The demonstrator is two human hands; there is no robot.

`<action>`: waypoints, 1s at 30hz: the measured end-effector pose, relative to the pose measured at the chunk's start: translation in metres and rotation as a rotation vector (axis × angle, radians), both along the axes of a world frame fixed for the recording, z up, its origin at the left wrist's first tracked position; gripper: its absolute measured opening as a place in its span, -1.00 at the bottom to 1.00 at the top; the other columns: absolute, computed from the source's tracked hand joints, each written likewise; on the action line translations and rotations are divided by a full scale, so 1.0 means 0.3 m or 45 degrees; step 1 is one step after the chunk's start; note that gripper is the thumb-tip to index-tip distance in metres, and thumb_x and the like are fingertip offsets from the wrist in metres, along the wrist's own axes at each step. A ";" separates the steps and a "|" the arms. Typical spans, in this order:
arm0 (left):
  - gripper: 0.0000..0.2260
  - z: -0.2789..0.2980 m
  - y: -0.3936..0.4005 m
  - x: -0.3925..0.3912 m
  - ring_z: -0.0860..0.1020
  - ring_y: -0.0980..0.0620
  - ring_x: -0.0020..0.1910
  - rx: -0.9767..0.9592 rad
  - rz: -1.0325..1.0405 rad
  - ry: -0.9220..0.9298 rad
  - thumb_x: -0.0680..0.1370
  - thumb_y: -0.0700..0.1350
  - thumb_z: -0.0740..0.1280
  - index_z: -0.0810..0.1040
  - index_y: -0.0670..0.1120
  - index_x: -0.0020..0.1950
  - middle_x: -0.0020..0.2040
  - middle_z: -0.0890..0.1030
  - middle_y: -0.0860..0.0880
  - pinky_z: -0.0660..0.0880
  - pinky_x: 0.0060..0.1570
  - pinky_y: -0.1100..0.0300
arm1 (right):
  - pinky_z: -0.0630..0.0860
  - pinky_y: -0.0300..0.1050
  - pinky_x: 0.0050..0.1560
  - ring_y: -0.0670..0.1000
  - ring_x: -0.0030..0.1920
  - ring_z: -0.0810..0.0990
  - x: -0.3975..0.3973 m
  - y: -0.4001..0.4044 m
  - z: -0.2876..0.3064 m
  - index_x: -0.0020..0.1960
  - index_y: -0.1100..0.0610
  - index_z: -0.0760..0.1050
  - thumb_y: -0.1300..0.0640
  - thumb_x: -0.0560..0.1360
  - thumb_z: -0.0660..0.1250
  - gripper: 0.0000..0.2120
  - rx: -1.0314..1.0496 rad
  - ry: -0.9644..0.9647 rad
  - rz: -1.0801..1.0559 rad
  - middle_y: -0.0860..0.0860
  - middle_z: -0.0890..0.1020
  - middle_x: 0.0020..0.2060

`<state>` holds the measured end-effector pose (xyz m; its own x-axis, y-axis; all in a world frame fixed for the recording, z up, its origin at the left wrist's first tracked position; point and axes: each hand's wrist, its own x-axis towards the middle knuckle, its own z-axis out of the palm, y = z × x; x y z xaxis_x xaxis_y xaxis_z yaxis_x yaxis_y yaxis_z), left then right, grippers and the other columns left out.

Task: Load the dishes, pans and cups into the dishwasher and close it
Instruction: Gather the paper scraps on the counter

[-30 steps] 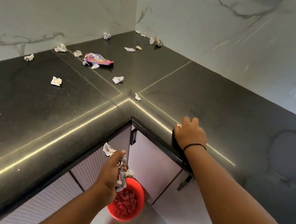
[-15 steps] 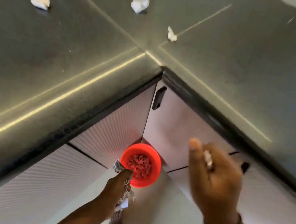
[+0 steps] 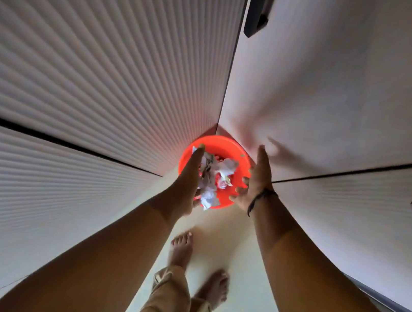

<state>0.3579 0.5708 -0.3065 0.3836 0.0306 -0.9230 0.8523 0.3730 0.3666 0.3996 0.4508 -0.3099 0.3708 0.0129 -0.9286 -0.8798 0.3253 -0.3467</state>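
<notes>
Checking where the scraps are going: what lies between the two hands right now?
In the head view, crumpled paper scraps lie between the left hand and right hand, over the red bin on the floor.

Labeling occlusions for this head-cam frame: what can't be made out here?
- Head view: left hand palm and fingertips face away; whether it grips the crumpled paper is unclear.
- Red bin: near rim and base are covered by both hands and the paper.
- Right hand: contact with the bin rim is unclear.
- Dark handle: top is cut by the frame edge.
- No dishwasher or dishes in frame.
</notes>
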 end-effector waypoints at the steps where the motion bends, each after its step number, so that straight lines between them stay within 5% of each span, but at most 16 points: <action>1: -0.52 0.013 0.005 0.007 0.56 -0.07 -0.03 0.031 0.005 -0.012 0.57 0.31 0.04 0.51 -0.04 0.09 -0.05 0.59 -0.07 0.43 0.11 0.08 | 0.35 0.02 0.07 0.03 -0.18 0.46 0.004 -0.007 0.005 0.13 0.00 0.40 -0.35 0.52 0.07 -0.54 -0.047 -0.015 0.051 0.03 0.49 -0.17; 3: -0.65 0.040 0.018 0.011 0.46 0.09 -0.19 0.116 0.036 -0.059 0.60 0.26 -0.01 0.41 0.05 0.04 -0.17 0.49 0.05 0.33 -0.06 0.14 | 0.33 0.02 0.10 0.06 -0.04 0.51 -0.002 -0.029 -0.006 0.26 0.05 0.39 -0.32 0.53 0.09 -0.48 -0.119 -0.035 0.113 0.05 0.55 -0.01; 6: -0.42 0.007 0.044 -0.021 0.41 -0.05 0.25 0.172 0.051 -0.067 0.53 0.38 0.01 0.29 0.07 0.43 0.29 0.45 0.01 0.27 0.13 0.07 | 0.34 0.03 0.23 0.09 0.36 0.38 -0.049 -0.073 -0.057 0.44 0.06 0.33 -0.35 0.51 0.12 -0.34 -0.202 -0.050 0.175 0.09 0.42 0.38; 9: -0.38 0.018 0.057 -0.096 0.36 -0.12 0.35 0.184 0.010 -0.079 0.50 0.39 0.07 0.31 0.06 0.43 0.38 0.40 -0.06 0.32 0.22 -0.02 | 0.45 -0.02 0.07 0.08 0.17 0.51 -0.130 -0.121 -0.076 0.34 0.10 0.41 -0.29 0.53 0.16 -0.42 -0.332 -0.059 0.209 0.09 0.55 0.21; 13: -0.41 0.148 0.006 -0.203 0.48 0.00 0.00 0.202 -0.112 -0.130 0.28 0.48 0.24 0.51 0.05 0.02 0.03 0.53 -0.01 0.41 -0.03 0.10 | 0.40 -0.15 -0.25 0.05 -0.18 0.48 -0.245 -0.156 0.026 0.06 0.13 0.51 -0.20 0.53 0.24 -0.61 -0.435 -0.103 0.360 0.10 0.59 -0.11; 15: -0.41 0.239 -0.021 -0.255 0.45 0.04 -0.14 0.249 -0.218 -0.212 0.17 0.51 0.30 0.51 0.05 -0.12 -0.09 0.52 0.04 0.42 -0.11 0.09 | 0.41 -0.09 -0.24 0.05 -0.25 0.45 -0.285 -0.169 0.131 -0.16 0.09 0.47 -0.22 0.48 0.28 -0.64 -0.503 -0.203 0.517 0.11 0.54 -0.22; 17: -0.50 0.371 -0.042 -0.299 0.47 0.02 -0.07 0.298 -0.318 -0.353 0.31 0.44 0.32 0.55 0.03 -0.12 -0.06 0.54 0.04 0.43 0.02 0.04 | 0.45 -0.04 -0.12 0.04 -0.22 0.45 -0.308 -0.184 0.248 -0.28 0.03 0.39 -0.14 0.49 0.30 -0.70 -0.598 -0.386 0.779 0.08 0.52 -0.23; 21: -0.53 0.630 -0.054 -0.300 0.54 0.01 0.12 0.297 -0.404 -0.694 0.39 0.30 0.38 0.63 -0.05 0.06 0.10 0.61 -0.02 0.43 0.26 0.04 | 0.39 -0.10 -0.20 -0.03 -0.29 0.43 -0.290 -0.198 0.529 -0.31 0.04 0.36 0.02 0.53 0.32 -0.72 -0.752 -0.660 1.005 -0.06 0.47 -0.36; 24: -0.55 0.878 -0.042 -0.234 0.60 0.05 -0.11 0.368 -0.386 -0.939 0.37 0.24 0.42 0.64 -0.11 0.01 -0.08 0.68 -0.12 0.52 0.02 0.13 | 0.46 -0.12 -0.13 -0.04 -0.24 0.50 -0.239 -0.178 0.765 -0.26 0.05 0.42 0.02 0.50 0.32 -0.80 -0.830 -0.808 0.997 -0.06 0.55 -0.30; 27: -0.83 1.106 -0.001 -0.184 0.59 0.21 -0.13 0.502 -0.346 -1.170 0.52 0.04 0.38 0.62 -0.05 -0.02 -0.14 0.68 0.05 0.47 -0.12 0.41 | 0.34 -0.26 -0.29 -0.13 -0.31 0.43 -0.179 -0.125 0.991 -0.27 0.01 0.38 -0.01 0.52 0.28 -0.78 -0.960 -1.004 1.087 -0.10 0.50 -0.32; 30: -0.87 1.272 0.088 -0.146 0.50 0.23 -0.29 0.650 -0.301 -1.367 0.55 -0.02 0.34 0.61 -0.06 -0.11 -0.31 0.60 0.15 0.41 -0.26 0.40 | 0.33 -0.26 -0.30 -0.13 -0.32 0.42 -0.121 -0.055 1.183 -0.25 -0.01 0.38 -0.04 0.52 0.29 -0.79 -1.053 -1.195 1.127 -0.10 0.50 -0.33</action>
<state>0.3142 0.5972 0.0751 0.9917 0.1239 -0.0339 0.0519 -0.1449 0.9881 0.3634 0.4344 0.0451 0.9614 0.1519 -0.2293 -0.0486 -0.7266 -0.6854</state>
